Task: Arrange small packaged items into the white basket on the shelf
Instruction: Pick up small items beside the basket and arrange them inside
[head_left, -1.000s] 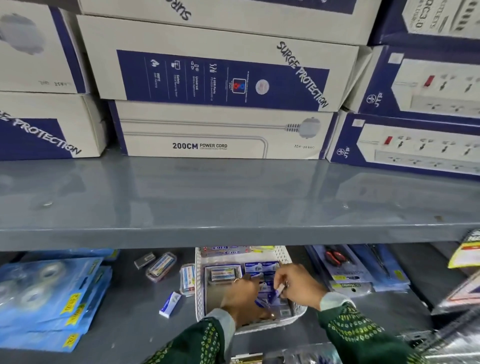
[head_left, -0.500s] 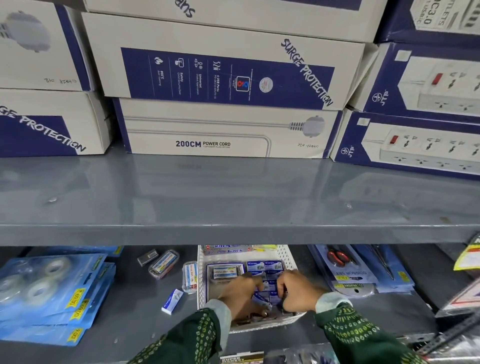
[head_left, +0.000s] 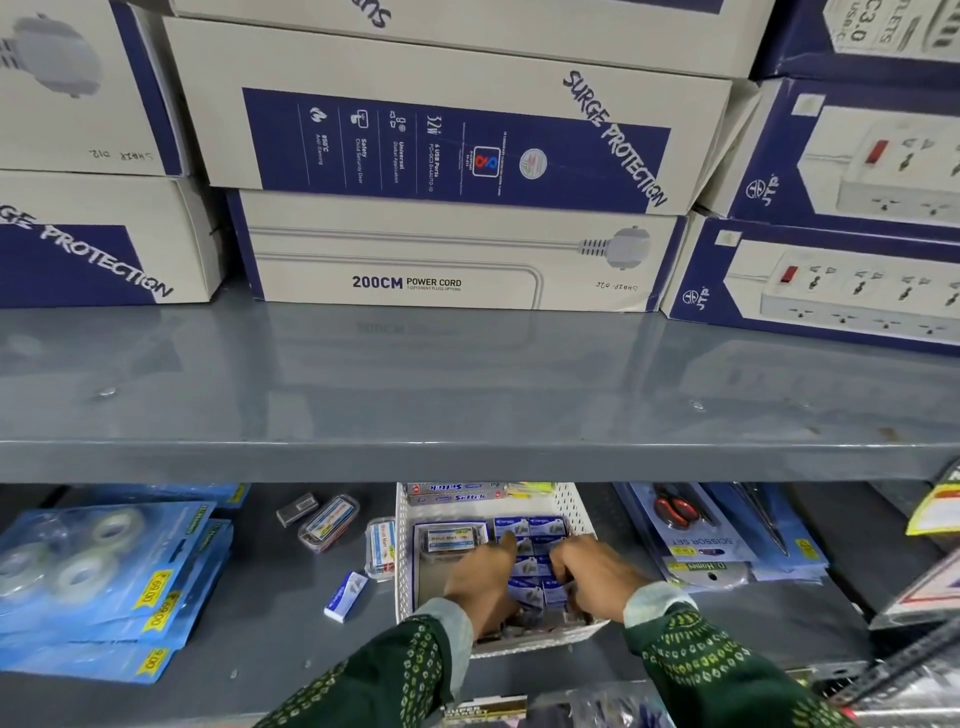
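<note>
The white perforated basket (head_left: 404, 571) stands on the lower shelf, in the middle. A column of small blue packets (head_left: 530, 597) lies inside it, with a clear case (head_left: 451, 538) at its back left and long packs (head_left: 452, 492) at the rear. Both my hands are inside the basket. My left hand (head_left: 483, 582) rests against the left side of the blue packets, index finger stretched forward. My right hand (head_left: 592, 577) curls its fingers over the packets' right edge. Two clear cases (head_left: 328, 522) (head_left: 382, 548) and a small blue-white box (head_left: 345, 596) lie just left of the basket.
The grey upper shelf edge (head_left: 467, 462) overhangs the basket's rear. Surge-protector boxes (head_left: 447, 249) are stacked on it. Blue tape packs (head_left: 104, 571) fill the lower left. Scissor set packs (head_left: 696, 535) lie right of the basket. A small dark item (head_left: 297, 509) sits beside the cases.
My right hand has lowered the small blue packet it held into the basket. Both hands have closed in on the column of blue packets.
</note>
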